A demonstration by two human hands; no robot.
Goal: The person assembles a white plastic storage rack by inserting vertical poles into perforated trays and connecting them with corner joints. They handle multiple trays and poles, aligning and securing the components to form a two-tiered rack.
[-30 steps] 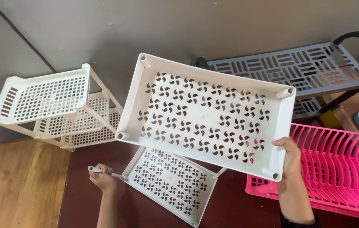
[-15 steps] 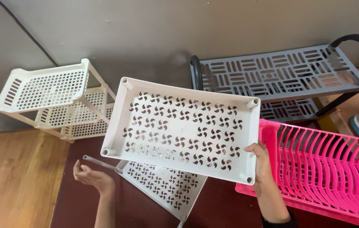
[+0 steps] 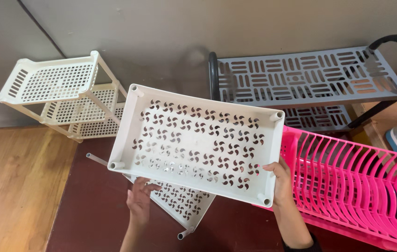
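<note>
Right hand [image 3: 280,179] was gripping the near-right edge of the white perforated tray [image 3: 198,140], tilted up above the dark red table [image 3: 95,210]. Left hand [image 3: 138,198], fingers loosely open, sat under its near edge, touching a second tray [image 3: 182,203] lying flat below, pink rack [image 3: 361,182] just beside.

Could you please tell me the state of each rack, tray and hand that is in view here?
White tray: held up, tilted, empty.
Lower white tray: lying beneath it, posts fitted.
Right hand: gripping the white tray's corner.
Left hand: open, under the tray's edge.
Cream rack: assembled, tipped over.
Grey rack: assembled, empty.
Pink rack: empty.
</note>
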